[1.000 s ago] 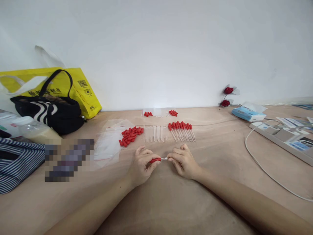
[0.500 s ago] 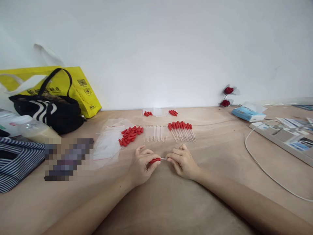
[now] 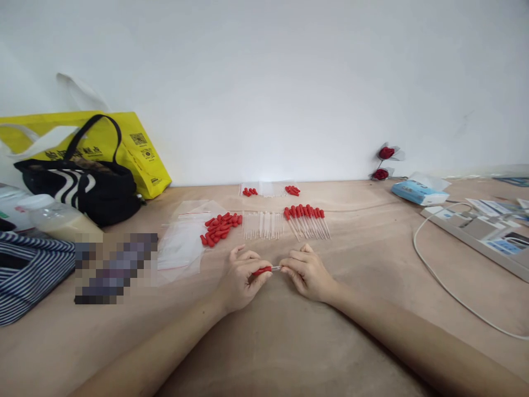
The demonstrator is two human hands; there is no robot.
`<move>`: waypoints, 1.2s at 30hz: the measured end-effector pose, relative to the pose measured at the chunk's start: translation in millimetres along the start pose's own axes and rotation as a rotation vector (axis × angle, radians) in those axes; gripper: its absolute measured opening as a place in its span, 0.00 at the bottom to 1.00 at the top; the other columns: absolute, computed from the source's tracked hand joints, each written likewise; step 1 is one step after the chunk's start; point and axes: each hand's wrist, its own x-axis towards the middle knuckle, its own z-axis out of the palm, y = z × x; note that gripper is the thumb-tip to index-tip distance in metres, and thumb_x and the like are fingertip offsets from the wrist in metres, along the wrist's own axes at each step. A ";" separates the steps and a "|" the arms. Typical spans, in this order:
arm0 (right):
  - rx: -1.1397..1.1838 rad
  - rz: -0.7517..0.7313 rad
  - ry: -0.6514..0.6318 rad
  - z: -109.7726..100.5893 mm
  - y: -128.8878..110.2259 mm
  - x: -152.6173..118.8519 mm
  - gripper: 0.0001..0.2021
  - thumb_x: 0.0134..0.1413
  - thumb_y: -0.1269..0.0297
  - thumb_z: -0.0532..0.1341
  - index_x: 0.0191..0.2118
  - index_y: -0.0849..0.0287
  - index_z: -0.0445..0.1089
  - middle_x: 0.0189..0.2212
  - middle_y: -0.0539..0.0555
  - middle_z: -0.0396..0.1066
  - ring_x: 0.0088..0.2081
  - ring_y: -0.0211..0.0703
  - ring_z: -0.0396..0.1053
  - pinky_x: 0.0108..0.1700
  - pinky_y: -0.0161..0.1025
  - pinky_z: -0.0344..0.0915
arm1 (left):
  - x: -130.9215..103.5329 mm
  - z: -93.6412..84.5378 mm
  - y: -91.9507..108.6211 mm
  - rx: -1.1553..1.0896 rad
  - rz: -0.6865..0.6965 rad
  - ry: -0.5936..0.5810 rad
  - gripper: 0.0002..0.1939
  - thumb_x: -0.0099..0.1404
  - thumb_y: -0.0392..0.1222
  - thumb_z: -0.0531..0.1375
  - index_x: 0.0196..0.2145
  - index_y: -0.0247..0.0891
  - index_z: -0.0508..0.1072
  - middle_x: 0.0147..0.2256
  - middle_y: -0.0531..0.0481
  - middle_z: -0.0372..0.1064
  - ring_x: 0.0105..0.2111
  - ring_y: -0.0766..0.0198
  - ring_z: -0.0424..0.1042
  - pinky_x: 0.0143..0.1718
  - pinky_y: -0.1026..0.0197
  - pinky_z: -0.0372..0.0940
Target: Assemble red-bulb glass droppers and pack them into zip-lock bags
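Note:
My left hand (image 3: 243,281) pinches a red rubber bulb (image 3: 262,271) between thumb and fingers. From the bulb's open end a thin clear dropper tube (image 3: 276,268) runs to my right hand (image 3: 308,274), whose fingertips are closed on it; its far end is hidden in my fingers. Beyond my hands lie a heap of loose red bulbs (image 3: 222,227), a row of clear tubes (image 3: 263,226) and, to their right, a fan of droppers (image 3: 307,220) with red bulbs on their tops.
Clear plastic bags (image 3: 182,242) lie left of the heap. A small bag with red bulbs (image 3: 270,190) is by the wall. Far left stand a yellow bag (image 3: 144,165), a black bag (image 3: 111,193) and a bottle (image 3: 61,220). Tissues (image 3: 419,192) and a power strip (image 3: 479,234) with a cable are right.
My right hand has shifted very slightly left, toward the bulb. My left hand stays in place with its grip on the bulb.

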 end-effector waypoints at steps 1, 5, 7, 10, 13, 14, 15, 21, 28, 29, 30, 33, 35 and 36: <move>0.005 -0.001 -0.008 -0.1 0.3 0.5 0.13 0.60 0.66 0.46 0.35 0.61 0.67 0.24 0.51 0.65 0.26 0.36 0.59 0.33 0.36 0.47 | 0.5 -0.3 -0.4 0.004 0.001 -0.009 0.07 0.61 0.40 0.52 0.33 0.44 0.70 0.27 0.56 0.72 0.34 0.65 0.68 0.51 0.50 0.43; -0.006 -0.016 -0.066 -5.2 -0.4 4.3 0.13 0.60 0.67 0.46 0.36 0.61 0.67 0.27 0.53 0.66 0.29 0.37 0.60 0.33 0.36 0.48 | 2.2 -0.8 -2.7 0.017 0.000 -0.010 0.07 0.61 0.40 0.52 0.34 0.44 0.70 0.29 0.56 0.72 0.35 0.64 0.67 0.51 0.48 0.41; -0.062 -0.019 -0.108 -9.7 -1.0 6.6 0.12 0.59 0.67 0.47 0.37 0.60 0.67 0.28 0.53 0.67 0.30 0.38 0.60 0.34 0.37 0.48 | 2.9 -1.0 -4.2 0.034 0.009 0.007 0.07 0.61 0.40 0.52 0.34 0.44 0.70 0.29 0.56 0.73 0.35 0.64 0.67 0.51 0.47 0.41; -0.151 0.015 -0.146 -14.5 2.9 10.7 0.10 0.57 0.65 0.51 0.34 0.58 0.69 0.27 0.53 0.67 0.32 0.40 0.60 0.35 0.38 0.48 | 4.7 -2.8 -8.8 0.104 -0.007 0.068 0.09 0.60 0.43 0.54 0.39 0.45 0.69 0.34 0.53 0.73 0.38 0.61 0.67 0.52 0.47 0.42; -0.151 0.230 -0.100 -14.4 16.8 19.9 0.11 0.56 0.66 0.50 0.32 0.59 0.70 0.28 0.53 0.69 0.32 0.41 0.63 0.35 0.37 0.51 | 6.9 -6.1 -20.0 0.251 -0.133 0.213 0.17 0.57 0.48 0.56 0.44 0.43 0.67 0.40 0.48 0.71 0.42 0.55 0.64 0.50 0.46 0.45; -0.154 0.354 -0.066 -13.3 23.2 24.8 0.12 0.56 0.66 0.50 0.32 0.59 0.70 0.28 0.54 0.69 0.32 0.41 0.64 0.34 0.36 0.52 | 7.4 -7.2 -25.5 0.311 -0.188 0.265 0.17 0.57 0.49 0.56 0.44 0.43 0.67 0.41 0.47 0.70 0.43 0.54 0.63 0.49 0.45 0.46; -0.179 0.494 -0.025 -11.8 29.8 30.7 0.13 0.56 0.65 0.49 0.32 0.59 0.70 0.28 0.54 0.70 0.31 0.41 0.64 0.33 0.36 0.52 | 7.8 -8.3 -31.5 0.370 -0.241 0.309 0.17 0.57 0.49 0.56 0.44 0.43 0.67 0.41 0.46 0.69 0.44 0.52 0.62 0.49 0.44 0.45; -0.365 0.921 0.099 2.3 54.2 66.2 0.11 0.53 0.65 0.50 0.36 0.59 0.69 0.31 0.58 0.72 0.34 0.47 0.67 0.38 0.41 0.50 | 6.0 -15.4 -62.5 0.584 -0.434 0.352 0.11 0.55 0.45 0.57 0.37 0.43 0.69 0.41 0.44 0.67 0.44 0.49 0.60 0.47 0.38 0.43; -0.468 0.953 0.055 12.2 53.5 75.3 0.10 0.51 0.67 0.50 0.34 0.61 0.67 0.29 0.58 0.72 0.33 0.49 0.67 0.40 0.45 0.47 | 3.9 -17.0 -71.9 0.630 -0.474 0.328 0.08 0.55 0.45 0.57 0.33 0.42 0.70 0.40 0.44 0.66 0.43 0.49 0.60 0.47 0.37 0.44; -0.476 0.946 0.044 12.2 53.5 74.8 0.10 0.51 0.67 0.50 0.34 0.61 0.67 0.29 0.59 0.71 0.34 0.49 0.67 0.39 0.45 0.47 | 3.8 -16.6 -72.4 0.634 -0.470 0.326 0.08 0.55 0.45 0.56 0.33 0.42 0.70 0.40 0.44 0.66 0.43 0.49 0.61 0.47 0.37 0.44; -0.478 0.939 0.031 12.1 53.6 74.1 0.10 0.51 0.67 0.50 0.33 0.61 0.67 0.30 0.59 0.71 0.34 0.50 0.67 0.39 0.45 0.47 | 3.6 -16.2 -72.9 0.636 -0.465 0.325 0.08 0.56 0.45 0.56 0.34 0.42 0.70 0.40 0.44 0.66 0.43 0.49 0.61 0.47 0.38 0.44; -0.465 0.916 0.012 11.8 53.6 72.5 0.10 0.51 0.68 0.50 0.34 0.62 0.67 0.32 0.60 0.71 0.36 0.51 0.67 0.39 0.45 0.47 | 3.2 -15.9 -74.5 0.631 -0.450 0.334 0.08 0.56 0.44 0.56 0.34 0.42 0.70 0.40 0.44 0.67 0.43 0.49 0.61 0.47 0.38 0.43; -0.457 0.891 0.025 12.3 52.6 72.6 0.11 0.51 0.67 0.50 0.34 0.61 0.68 0.33 0.60 0.71 0.38 0.50 0.66 0.41 0.46 0.47 | 3.4 -16.2 -75.7 0.626 -0.446 0.341 0.09 0.56 0.44 0.56 0.35 0.42 0.70 0.40 0.44 0.67 0.42 0.49 0.61 0.48 0.38 0.42; -0.452 0.878 0.030 12.8 51.7 73.2 0.11 0.51 0.66 0.50 0.34 0.61 0.68 0.34 0.60 0.71 0.38 0.50 0.66 0.41 0.46 0.47 | 3.8 -16.5 -76.3 0.626 -0.446 0.344 0.09 0.56 0.45 0.56 0.35 0.42 0.70 0.39 0.44 0.67 0.42 0.49 0.61 0.48 0.38 0.42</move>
